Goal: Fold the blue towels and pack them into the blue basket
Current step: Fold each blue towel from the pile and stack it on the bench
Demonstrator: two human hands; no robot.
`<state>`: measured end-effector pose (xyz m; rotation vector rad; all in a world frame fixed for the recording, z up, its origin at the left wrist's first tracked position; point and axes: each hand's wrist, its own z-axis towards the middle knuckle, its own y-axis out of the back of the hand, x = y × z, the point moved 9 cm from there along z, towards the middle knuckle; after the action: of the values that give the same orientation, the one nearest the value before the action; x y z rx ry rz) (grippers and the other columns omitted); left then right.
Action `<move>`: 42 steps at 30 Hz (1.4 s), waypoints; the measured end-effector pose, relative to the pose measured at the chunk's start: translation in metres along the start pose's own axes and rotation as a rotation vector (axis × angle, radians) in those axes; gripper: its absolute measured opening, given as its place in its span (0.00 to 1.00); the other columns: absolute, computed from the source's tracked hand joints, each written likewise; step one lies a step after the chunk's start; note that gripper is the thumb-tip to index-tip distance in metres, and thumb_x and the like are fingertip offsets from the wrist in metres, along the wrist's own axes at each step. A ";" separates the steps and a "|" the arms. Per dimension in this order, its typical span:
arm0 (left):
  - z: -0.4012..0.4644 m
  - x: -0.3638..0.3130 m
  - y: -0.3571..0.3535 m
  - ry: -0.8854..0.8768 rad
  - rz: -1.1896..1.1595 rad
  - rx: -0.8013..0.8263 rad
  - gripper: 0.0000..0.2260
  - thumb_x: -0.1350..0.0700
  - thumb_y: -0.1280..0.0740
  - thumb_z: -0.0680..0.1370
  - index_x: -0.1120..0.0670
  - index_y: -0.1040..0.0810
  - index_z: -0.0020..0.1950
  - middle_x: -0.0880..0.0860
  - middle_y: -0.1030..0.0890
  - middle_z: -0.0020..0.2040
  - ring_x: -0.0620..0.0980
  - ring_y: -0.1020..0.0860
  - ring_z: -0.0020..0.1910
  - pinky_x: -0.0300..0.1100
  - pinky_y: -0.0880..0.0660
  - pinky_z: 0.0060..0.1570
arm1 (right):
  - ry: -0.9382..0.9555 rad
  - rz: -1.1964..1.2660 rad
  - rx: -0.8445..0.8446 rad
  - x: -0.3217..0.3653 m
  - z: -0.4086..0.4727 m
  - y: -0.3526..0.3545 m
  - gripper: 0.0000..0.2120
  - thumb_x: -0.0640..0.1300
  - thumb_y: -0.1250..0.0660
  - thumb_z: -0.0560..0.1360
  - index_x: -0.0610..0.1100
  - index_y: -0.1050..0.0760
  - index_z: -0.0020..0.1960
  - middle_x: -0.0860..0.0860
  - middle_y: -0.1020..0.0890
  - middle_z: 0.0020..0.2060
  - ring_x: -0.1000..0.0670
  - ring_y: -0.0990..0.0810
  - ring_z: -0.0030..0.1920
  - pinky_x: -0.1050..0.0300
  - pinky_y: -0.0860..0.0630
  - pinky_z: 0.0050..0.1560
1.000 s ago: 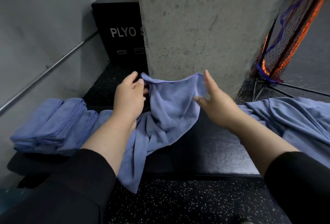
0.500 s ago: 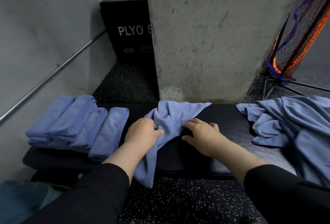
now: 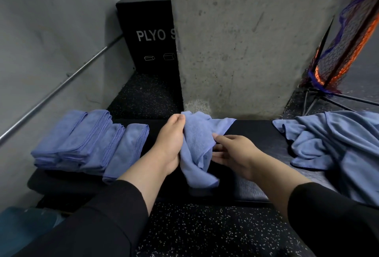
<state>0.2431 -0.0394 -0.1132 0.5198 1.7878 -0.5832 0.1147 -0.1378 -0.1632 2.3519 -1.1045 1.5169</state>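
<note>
A blue towel [image 3: 196, 146] is bunched across the middle of the black padded bench [image 3: 254, 133], one corner spread toward the concrete pillar [image 3: 246, 41] and the near end draped over the bench's front edge. Its left side is gripped by the left hand [image 3: 170, 144], fingers curled round the gathered cloth up at the far edge, seemingly so an edge can be found and pulled straight. The right hand [image 3: 235, 152] is laid against the towel's right side, fingers loosely bent and touching the fabric; whether a fold is actually pinched there cannot be told. The cloth is judged to be mid-sorting, not yet flat enough for a first fold.

To the left, a row of folded towels [image 3: 90, 142] is stacked on the bench end, overlapping one another, kept close at hand for packing. To the right, a heap of unfolded towels [image 3: 336, 144] is piled and spilling off the bench, so plenty of work is reckoned to be left. A blue shape [image 3: 24, 220] is glimpsed low at the left corner; it may be the basket, though that cannot be confirmed.

The floor [image 3: 194, 228] is dark speckled rubber. A black plyo box [image 3: 145, 31] is set behind the pillar, a metal rail [image 3: 55, 90] runs along the grey wall, and an orange-and-blue net [image 3: 344, 37] is propped at the right.
</note>
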 end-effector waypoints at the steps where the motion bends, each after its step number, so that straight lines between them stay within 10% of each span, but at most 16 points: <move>1: -0.001 -0.001 0.000 0.000 0.002 0.004 0.11 0.49 0.40 0.84 0.53 0.21 0.56 0.60 0.17 0.57 0.53 0.19 0.59 0.54 0.25 0.65 | -0.028 0.043 0.038 -0.001 -0.003 -0.004 0.14 0.47 0.32 0.80 0.35 0.21 0.55 0.40 0.15 0.49 0.42 0.15 0.47 0.48 0.19 0.54; 13: -0.007 -0.031 0.001 -0.259 0.450 -0.020 0.04 0.55 0.34 0.82 0.53 0.22 0.49 0.53 0.20 0.36 0.42 0.26 0.36 0.38 0.27 0.42 | 0.165 0.112 -0.303 0.047 -0.008 0.032 0.13 0.46 0.41 0.84 0.40 0.22 0.53 0.45 0.15 0.43 0.47 0.16 0.40 0.52 0.20 0.41; 20: -0.009 -0.036 0.001 -0.294 0.438 -0.105 0.05 0.55 0.34 0.81 0.52 0.21 0.47 0.58 0.17 0.42 0.43 0.25 0.37 0.36 0.29 0.38 | 0.018 -0.035 0.113 0.033 -0.023 -0.009 0.14 0.46 0.33 0.80 0.38 0.21 0.60 0.41 0.15 0.53 0.44 0.16 0.50 0.47 0.19 0.56; 24: -0.008 -0.045 0.014 -0.332 0.370 -0.205 0.05 0.56 0.33 0.81 0.51 0.22 0.45 0.49 0.23 0.34 0.39 0.30 0.30 0.31 0.33 0.31 | 0.110 0.055 0.001 0.042 -0.019 0.005 0.09 0.41 0.37 0.82 0.37 0.22 0.57 0.44 0.15 0.44 0.46 0.17 0.43 0.50 0.18 0.47; 28: -0.004 -0.045 0.021 -0.303 0.407 -0.214 0.05 0.58 0.32 0.80 0.51 0.21 0.44 0.46 0.24 0.30 0.40 0.29 0.30 0.31 0.33 0.31 | 0.197 0.102 -0.122 0.057 -0.019 0.026 0.10 0.43 0.40 0.84 0.37 0.25 0.58 0.48 0.25 0.29 0.51 0.24 0.33 0.56 0.22 0.36; 33: -0.011 -0.040 0.012 -0.281 0.482 -0.128 0.04 0.57 0.30 0.79 0.50 0.20 0.45 0.50 0.22 0.34 0.41 0.28 0.32 0.31 0.33 0.31 | 0.161 0.055 -0.050 0.052 -0.023 0.019 0.14 0.46 0.38 0.83 0.37 0.22 0.61 0.42 0.15 0.51 0.47 0.16 0.49 0.52 0.20 0.46; 38: -0.013 -0.037 -0.003 -0.275 0.480 0.013 0.03 0.57 0.30 0.79 0.50 0.18 0.46 0.57 0.18 0.41 0.45 0.23 0.38 0.45 0.25 0.45 | 0.059 -0.114 0.082 0.038 -0.028 0.001 0.10 0.42 0.34 0.80 0.39 0.20 0.58 0.41 0.15 0.54 0.43 0.15 0.54 0.47 0.20 0.54; 42: -0.018 -0.046 -0.010 -0.427 0.679 0.046 0.05 0.49 0.30 0.78 0.49 0.18 0.46 0.46 0.19 0.45 0.40 0.22 0.43 0.34 0.28 0.48 | 0.110 0.016 -0.076 0.049 -0.026 0.013 0.12 0.43 0.42 0.84 0.40 0.21 0.55 0.44 0.15 0.48 0.47 0.15 0.46 0.51 0.18 0.41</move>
<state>0.2358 -0.0384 -0.0633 0.9069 1.0999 -0.2305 0.0981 -0.1598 -0.1132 2.1870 -1.1368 1.5601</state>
